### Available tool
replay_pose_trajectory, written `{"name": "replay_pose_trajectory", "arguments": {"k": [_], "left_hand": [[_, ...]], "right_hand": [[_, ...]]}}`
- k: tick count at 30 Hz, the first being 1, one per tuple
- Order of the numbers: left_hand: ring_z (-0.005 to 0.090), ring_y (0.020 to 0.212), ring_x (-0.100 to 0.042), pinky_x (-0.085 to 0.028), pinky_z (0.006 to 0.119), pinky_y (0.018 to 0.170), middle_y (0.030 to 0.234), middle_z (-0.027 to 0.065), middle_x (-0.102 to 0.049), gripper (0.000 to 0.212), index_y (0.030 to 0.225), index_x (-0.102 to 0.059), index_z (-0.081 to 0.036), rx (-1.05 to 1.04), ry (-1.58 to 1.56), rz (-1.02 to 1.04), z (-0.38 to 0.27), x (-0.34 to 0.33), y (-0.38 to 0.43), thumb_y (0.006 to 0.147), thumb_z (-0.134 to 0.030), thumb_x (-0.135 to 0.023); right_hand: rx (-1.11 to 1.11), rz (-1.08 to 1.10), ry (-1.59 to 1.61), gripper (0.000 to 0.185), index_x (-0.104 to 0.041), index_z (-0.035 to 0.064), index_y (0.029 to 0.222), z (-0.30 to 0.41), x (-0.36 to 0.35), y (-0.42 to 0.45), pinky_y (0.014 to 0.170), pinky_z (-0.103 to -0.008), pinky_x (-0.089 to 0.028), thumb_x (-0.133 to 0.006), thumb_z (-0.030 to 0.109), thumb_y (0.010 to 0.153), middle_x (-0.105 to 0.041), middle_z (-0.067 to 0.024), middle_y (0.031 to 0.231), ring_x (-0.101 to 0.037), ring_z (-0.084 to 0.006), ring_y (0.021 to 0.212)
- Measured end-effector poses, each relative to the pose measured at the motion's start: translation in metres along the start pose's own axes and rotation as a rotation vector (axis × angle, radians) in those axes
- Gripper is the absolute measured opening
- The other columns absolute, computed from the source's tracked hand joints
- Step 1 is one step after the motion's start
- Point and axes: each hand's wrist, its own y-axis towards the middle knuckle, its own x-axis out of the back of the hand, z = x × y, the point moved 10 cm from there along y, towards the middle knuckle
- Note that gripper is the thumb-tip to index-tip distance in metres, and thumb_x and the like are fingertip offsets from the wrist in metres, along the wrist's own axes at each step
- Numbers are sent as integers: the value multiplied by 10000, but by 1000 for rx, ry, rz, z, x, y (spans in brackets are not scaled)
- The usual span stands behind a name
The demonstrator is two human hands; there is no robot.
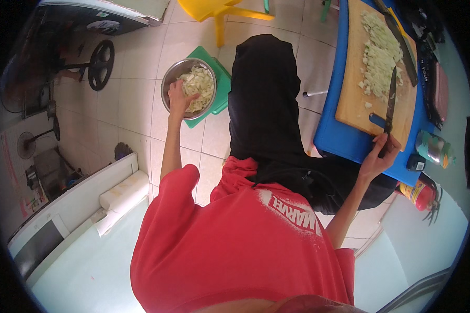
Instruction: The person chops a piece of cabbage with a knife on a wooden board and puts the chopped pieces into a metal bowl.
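A round metal bowl (166,84) stands on a green plastic stool (221,78) at left, with pale chopped vegetable pieces (201,87) in it. My left hand (180,98) reaches into the bowl, fingers at the pieces; whether it grips any cannot be told. At right, my right hand (382,156) is closed on the handle of a kitchen knife (391,98). The blade lies over a wooden cutting board (350,98), beside finely chopped pale vegetable (380,58). A second long dark blade (403,47) rests along the board's far right side.
The board is on a blue table (325,125). A jar (434,148) and a small black box (415,162) are by its near right corner, with a red-capped container (419,195) below. A yellow plastic stool (219,11) stands ahead. Black fan bases (101,64) appear at left.
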Motion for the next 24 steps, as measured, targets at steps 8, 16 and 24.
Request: {"name": "replay_pose_trajectory", "arguments": {"k": [8,16,24], "left_hand": [[318,1100,-697,-566,426,940,1215,135,-727,682,1336,-626,-94,-35,-333,277,3,-3,-8,729,-198,-921],[317,1137,-690,-566,445,943,1252,187,-707,640,1415,-543,-50,56,-345,-16,37,23,8,837,-122,-807],[332,993,-734,-590,438,878,1117,195,-736,627,1324,-568,-12,15,-119,246,44,-27,29,783,-126,-865]], "right_hand": [[-5,13,6,195,-595,-18,1129,1,-3,0,712,-250,-464,-641,161,1065,-622,-56,852,-564,-105,766],[7,11,-46,189,-591,-12,1134,2,-1,0,711,-256,-465,-646,153,1061,-626,-59,860,-562,-113,763],[-1,17,-37,181,-575,6,1134,-3,0,0,731,-258,-451,-631,165,1071,-615,-50,852,-555,-110,793]]}}
